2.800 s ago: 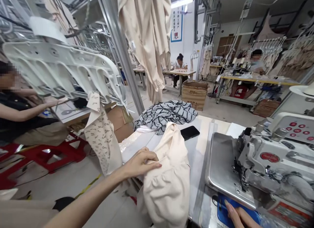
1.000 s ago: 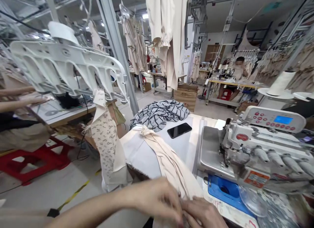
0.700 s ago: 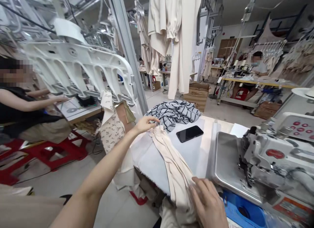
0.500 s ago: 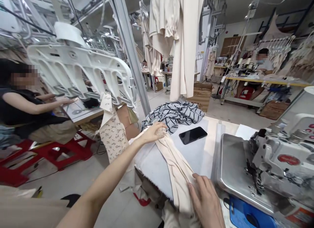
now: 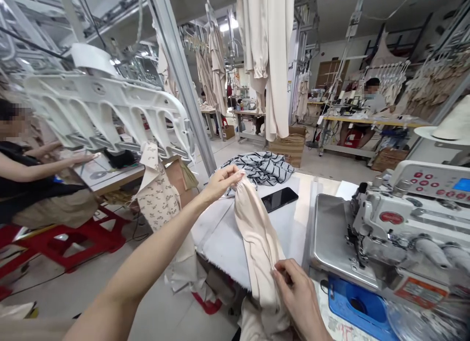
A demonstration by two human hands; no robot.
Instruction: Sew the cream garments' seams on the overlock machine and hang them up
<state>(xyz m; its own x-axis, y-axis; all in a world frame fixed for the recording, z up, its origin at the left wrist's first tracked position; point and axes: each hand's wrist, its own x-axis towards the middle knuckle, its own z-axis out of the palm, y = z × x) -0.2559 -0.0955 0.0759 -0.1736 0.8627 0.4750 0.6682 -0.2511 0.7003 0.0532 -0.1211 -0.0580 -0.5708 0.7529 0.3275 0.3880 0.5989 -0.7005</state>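
Note:
A cream fabric piece [image 5: 257, 228] with a gathered end stretches over the pale table cover, its lower part falling over the front edge. My left hand [image 5: 223, 182] pinches its gathered far end, raised a little off the cover. Lower down, my right hand [image 5: 295, 287] has thumb and fingertips closed on the fabric's right edge. Behind the fabric lies a black phone [image 5: 281, 199], partly covered by it. A striped grey and black cloth [image 5: 262, 167] is bunched beyond my left hand.
A sewing machine [image 5: 400, 223] with a metal plate [image 5: 330, 228] stands at the right, a blue tray [image 5: 358, 306] below it. A metal post [image 5: 183, 81] and white rack [image 5: 110, 106] rise at the left. Cream garments [image 5: 277, 61] hang ahead. One person sits left, another far right.
My left hand has lifted the gathered end upward, and the fabric is pulled straighter. My right hand has closed from spread fingers into a pinch on the edge. The view has shifted slightly.

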